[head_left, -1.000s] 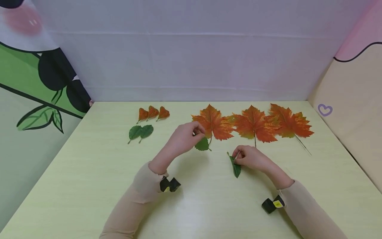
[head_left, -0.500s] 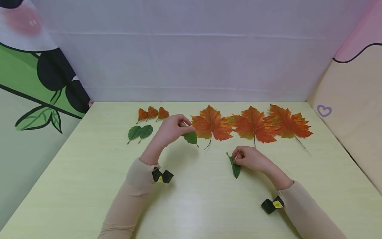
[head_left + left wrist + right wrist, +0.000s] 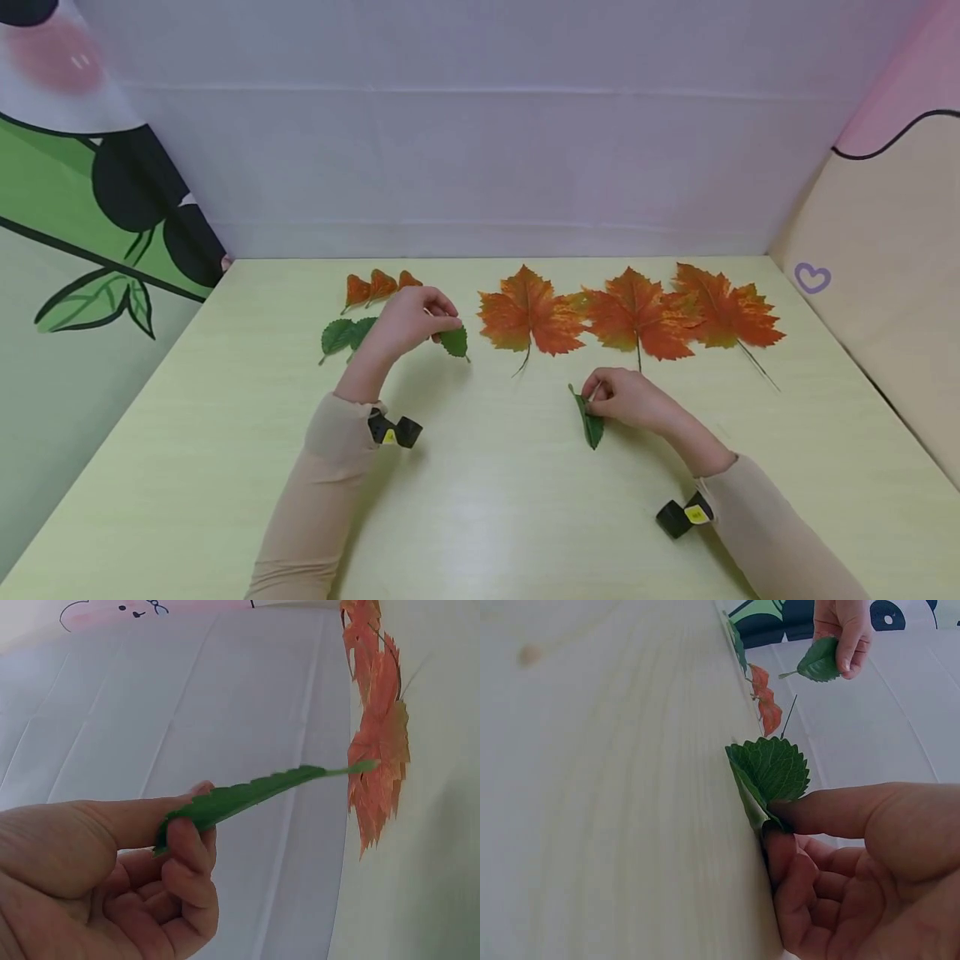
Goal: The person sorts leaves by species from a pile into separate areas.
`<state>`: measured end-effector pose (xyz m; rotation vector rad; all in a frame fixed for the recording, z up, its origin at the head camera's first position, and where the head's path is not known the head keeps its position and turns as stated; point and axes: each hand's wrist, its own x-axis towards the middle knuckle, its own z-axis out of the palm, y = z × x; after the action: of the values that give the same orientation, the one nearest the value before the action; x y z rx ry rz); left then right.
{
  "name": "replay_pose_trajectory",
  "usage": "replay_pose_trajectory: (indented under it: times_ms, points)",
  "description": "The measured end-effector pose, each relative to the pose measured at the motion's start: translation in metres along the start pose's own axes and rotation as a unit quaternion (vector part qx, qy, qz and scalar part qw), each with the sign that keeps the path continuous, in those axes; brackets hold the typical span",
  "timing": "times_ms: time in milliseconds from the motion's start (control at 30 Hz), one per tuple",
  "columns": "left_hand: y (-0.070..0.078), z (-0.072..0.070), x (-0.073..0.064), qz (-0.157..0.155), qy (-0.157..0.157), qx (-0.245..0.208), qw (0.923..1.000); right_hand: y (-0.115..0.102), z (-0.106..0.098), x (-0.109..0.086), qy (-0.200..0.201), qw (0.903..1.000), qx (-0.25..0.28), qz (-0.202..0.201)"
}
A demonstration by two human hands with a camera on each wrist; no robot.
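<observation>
My left hand (image 3: 408, 323) pinches a small green leaf (image 3: 454, 341) by its edge, above the table. In the left wrist view that leaf (image 3: 255, 793) is seen edge-on between thumb and fingers, stem pointing away. My right hand (image 3: 633, 402) pinches a second green leaf (image 3: 591, 425) low over the tabletop. Seen from the right wrist, this leaf (image 3: 774, 766) is bent, with the thumb on it; whether it touches the table I cannot tell. Two more green leaves (image 3: 337, 335) lie beside my left wrist, one partly hidden by it.
Several leaves lie along the table's (image 3: 480, 500) back: small orange leaves (image 3: 382, 283) at the left, one partly behind my left hand, and large orange maple leaves (image 3: 530, 308) in a row at the right. A pale cloth wall (image 3: 480, 167) stands behind the table.
My left hand has moved left with its green leaf, from the leftmost maple leaf toward the small leaves. My right hand stays in place with its leaf.
</observation>
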<state>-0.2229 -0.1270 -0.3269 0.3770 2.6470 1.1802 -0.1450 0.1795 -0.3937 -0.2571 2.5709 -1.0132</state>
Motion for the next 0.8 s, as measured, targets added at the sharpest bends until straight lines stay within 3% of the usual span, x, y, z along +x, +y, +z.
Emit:
replay_pose_trajectory:
  times_ms: [200, 800]
  points:
    - [-0.009, -0.011, 0.0, -0.01, 0.008, 0.011, 0.9999, -0.002, 0.0, -0.002, -0.004, 1.0, 0.003, 0.001]
    - [-0.033, -0.041, -0.001, -0.045, 0.039, -0.013, 0.9981, -0.003, -0.001, -0.002, -0.006, 1.0, -0.005, 0.0]
